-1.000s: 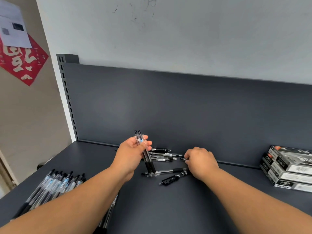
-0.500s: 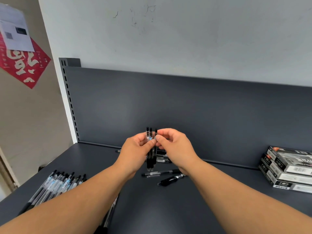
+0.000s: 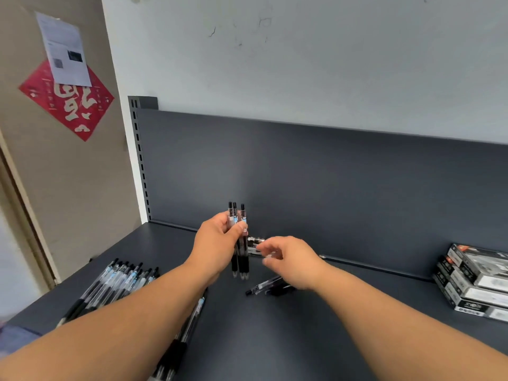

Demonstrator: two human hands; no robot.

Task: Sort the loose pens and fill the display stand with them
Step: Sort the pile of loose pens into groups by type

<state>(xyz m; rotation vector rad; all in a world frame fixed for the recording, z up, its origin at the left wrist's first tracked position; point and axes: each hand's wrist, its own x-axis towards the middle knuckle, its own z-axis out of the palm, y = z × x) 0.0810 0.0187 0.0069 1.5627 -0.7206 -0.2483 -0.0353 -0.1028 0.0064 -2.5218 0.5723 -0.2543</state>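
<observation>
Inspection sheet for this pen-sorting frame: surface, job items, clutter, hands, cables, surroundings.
Surface: dark grey shelf.
Job's things: three pens upright in the left hand; row of pens lying at left; loose pens by the right hand; more pens under the left forearm; no display stand seen.
Clutter: stacked boxes at right.
Hands: left hand grips the three pens; right hand relaxed, apparently empty, blurred.
Cables: nothing seen.
Surroundings: grey back panel, white wall, red paper decoration, printed sheet.

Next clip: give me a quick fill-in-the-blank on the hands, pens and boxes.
1. The upright pens gripped by the left hand number ___.
2. The right hand, fingers loosely curled, holds ___.
3. The stacked boxes sit at the ___ end of the shelf.
Missing: three; nothing; right.
</observation>
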